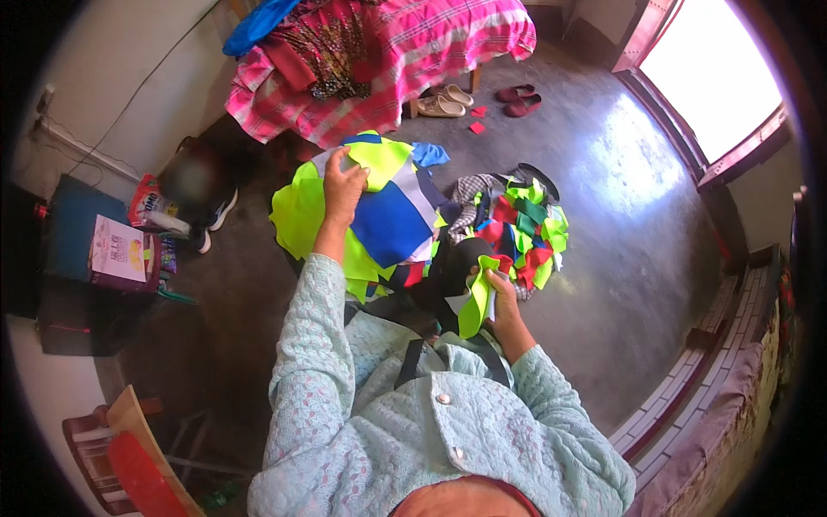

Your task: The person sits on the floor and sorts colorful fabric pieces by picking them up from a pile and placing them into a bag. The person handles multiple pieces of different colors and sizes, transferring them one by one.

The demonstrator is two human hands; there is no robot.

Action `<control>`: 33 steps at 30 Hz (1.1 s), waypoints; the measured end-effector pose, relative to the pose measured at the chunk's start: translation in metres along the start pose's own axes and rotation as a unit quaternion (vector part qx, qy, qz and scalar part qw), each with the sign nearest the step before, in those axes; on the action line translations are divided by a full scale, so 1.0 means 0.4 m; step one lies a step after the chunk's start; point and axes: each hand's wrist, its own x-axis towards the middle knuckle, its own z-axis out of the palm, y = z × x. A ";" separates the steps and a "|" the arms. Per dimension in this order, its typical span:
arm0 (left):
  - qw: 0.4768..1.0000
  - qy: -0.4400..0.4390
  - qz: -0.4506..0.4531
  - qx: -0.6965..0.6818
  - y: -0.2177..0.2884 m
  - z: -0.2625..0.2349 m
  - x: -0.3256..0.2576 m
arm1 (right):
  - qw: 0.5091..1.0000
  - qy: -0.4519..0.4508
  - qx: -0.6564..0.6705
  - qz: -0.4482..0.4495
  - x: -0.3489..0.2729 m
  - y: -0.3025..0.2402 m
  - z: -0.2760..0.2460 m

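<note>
My left hand [343,185] is closed, its thumb and fingers pinching the edge of a neon yellow fabric piece [379,160] on a large heap of cloth pieces. Below it, a blue fabric piece [389,226] and more neon yellow cloth [297,207] spread over the heap. Near my knee, my right hand [503,297] grips a folded neon yellow fabric scrap [476,308] with some white showing at its edges. Beyond that hand stands a second pile of small fabric scraps [532,226] in red, green, yellow and black.
A bed with a pink checked cover [465,39] is at the back. Beige shoes [442,105] and dark red shoes [520,101] lie on the grey floor [633,250]. Boxes and bags stand at left, near a white box [121,248]. A wooden chair [95,457] is at lower left.
</note>
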 end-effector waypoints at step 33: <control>0.989 -0.141 -0.031 0.003 -0.109 0.182 -0.491 | 0.995 0.062 -0.080 -0.002 -0.022 0.006 0.042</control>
